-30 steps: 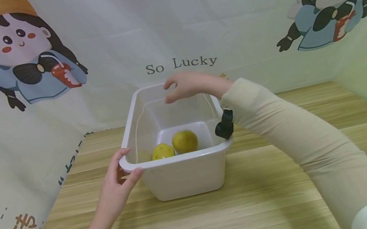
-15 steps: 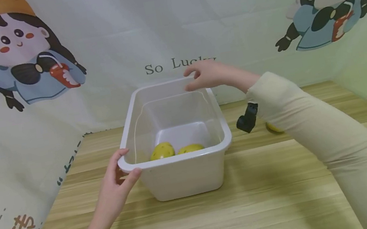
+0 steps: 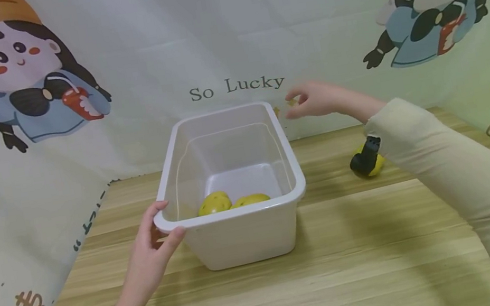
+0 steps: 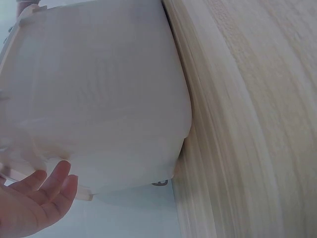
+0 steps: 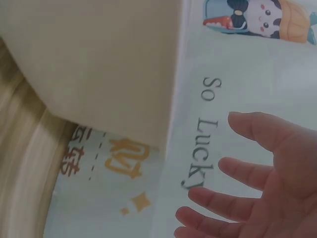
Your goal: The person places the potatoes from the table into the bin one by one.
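Note:
A pale plastic bin (image 3: 249, 238) stands upright on the table with two yellow potatoes (image 3: 214, 203) at its near end, their lower parts hidden by the front wall. At the near left corner my left hand (image 3: 149, 248) holds the bin's rim between thumb and fingers; some of its fingers show below the rim in the left wrist view. My right hand (image 3: 316, 100) is in the air just right of the bin's far end, holding nothing. In the right wrist view its fingers (image 5: 225, 203) are spread and relaxed, apart from the bin wall (image 5: 99, 64).
A yellow round thing (image 3: 378, 163) lies on the wooden table (image 3: 340, 266) to the right, partly covered by the black wrist camera (image 3: 364, 161). A printed cloth (image 3: 138, 57) hangs behind and at both sides.
My right hand has moved right, from over the bin to beyond its right rim. The right-hand potato inside has settled lower. The yellow thing on the table has come into view. My left hand stays put.

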Motion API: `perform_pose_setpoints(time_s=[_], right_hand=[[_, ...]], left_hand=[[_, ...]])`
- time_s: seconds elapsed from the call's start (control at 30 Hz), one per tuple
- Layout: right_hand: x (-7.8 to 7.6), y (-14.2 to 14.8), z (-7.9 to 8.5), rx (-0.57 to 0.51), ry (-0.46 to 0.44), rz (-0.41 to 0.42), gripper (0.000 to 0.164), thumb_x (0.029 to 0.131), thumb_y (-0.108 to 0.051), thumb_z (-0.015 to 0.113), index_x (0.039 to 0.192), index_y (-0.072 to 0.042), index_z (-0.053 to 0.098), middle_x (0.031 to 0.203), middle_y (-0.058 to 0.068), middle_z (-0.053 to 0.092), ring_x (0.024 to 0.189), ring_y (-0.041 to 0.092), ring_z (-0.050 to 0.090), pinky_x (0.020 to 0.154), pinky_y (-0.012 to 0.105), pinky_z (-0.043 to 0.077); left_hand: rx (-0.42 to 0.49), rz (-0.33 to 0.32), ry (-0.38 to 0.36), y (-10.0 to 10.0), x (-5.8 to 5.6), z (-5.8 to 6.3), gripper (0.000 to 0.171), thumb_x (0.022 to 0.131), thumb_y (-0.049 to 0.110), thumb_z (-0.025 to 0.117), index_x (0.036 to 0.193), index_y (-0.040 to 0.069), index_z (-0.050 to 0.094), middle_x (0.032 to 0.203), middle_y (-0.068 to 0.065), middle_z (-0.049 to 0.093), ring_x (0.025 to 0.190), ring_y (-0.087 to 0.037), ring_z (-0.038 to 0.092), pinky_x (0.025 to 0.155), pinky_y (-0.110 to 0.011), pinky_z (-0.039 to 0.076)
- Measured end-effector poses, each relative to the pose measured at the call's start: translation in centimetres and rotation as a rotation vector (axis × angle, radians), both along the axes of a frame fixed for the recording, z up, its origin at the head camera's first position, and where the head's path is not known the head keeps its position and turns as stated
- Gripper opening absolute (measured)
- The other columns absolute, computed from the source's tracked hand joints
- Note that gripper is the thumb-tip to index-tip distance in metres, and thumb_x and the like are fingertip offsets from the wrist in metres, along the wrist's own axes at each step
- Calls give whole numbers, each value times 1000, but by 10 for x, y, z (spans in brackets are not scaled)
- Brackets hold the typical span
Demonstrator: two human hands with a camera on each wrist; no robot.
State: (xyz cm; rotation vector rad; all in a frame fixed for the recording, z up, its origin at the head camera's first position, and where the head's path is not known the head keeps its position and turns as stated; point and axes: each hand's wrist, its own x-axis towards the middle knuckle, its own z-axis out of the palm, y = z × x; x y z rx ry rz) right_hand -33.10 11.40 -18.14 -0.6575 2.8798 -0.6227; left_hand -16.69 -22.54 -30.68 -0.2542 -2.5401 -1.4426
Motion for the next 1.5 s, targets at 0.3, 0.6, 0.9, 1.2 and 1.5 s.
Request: perform_pose_setpoints(time_s=[0.3, 0.6, 0.9, 1.2, 1.5], right_hand=[[-1, 36, -27, 9, -31, -43, 56, 91, -30, 53, 133, 3, 39, 131, 32, 40, 120, 44, 40, 95, 54, 35], [-4, 66, -54, 21, -49, -67, 59, 91, -33, 52, 134, 5, 37, 131, 36, 37, 120, 47, 37, 94, 56, 34], [-5, 83, -79, 18, -82, -72, 64, 92, -32, 52, 136, 8, 31, 138, 35, 28, 125, 49, 26, 99, 59, 25], [-5, 97, -103, 12, -113, -121, 67, 91, -33, 51, 137, 9, 26, 139, 37, 20, 126, 53, 21, 100, 62, 22], [-5, 109, -125, 10, -78, -132, 71, 89, -31, 54, 137, 12, 23, 137, 40, 21, 124, 55, 20, 99, 63, 22]], left_hand=[[5, -3, 10, -1, 0, -1, 50, 92, 16, 56, 135, 14, 31, 121, -19, 51, 89, -12, 55, 73, -21, 47], [17, -8, 23, -2, -1, -3, 50, 91, 14, 55, 135, 14, 31, 119, -18, 51, 87, -7, 55, 73, -21, 47], [7, -3, 19, -2, 0, -1, 50, 91, 15, 56, 135, 14, 32, 119, -19, 52, 87, -9, 55, 73, -21, 47], [9, -4, 15, -1, 0, -1, 49, 91, 14, 56, 134, 14, 32, 119, -19, 52, 86, -8, 55, 72, -21, 48], [9, -3, 1, -3, 0, -2, 51, 91, 16, 56, 136, 15, 31, 120, -18, 50, 86, -10, 55, 73, -21, 48]])
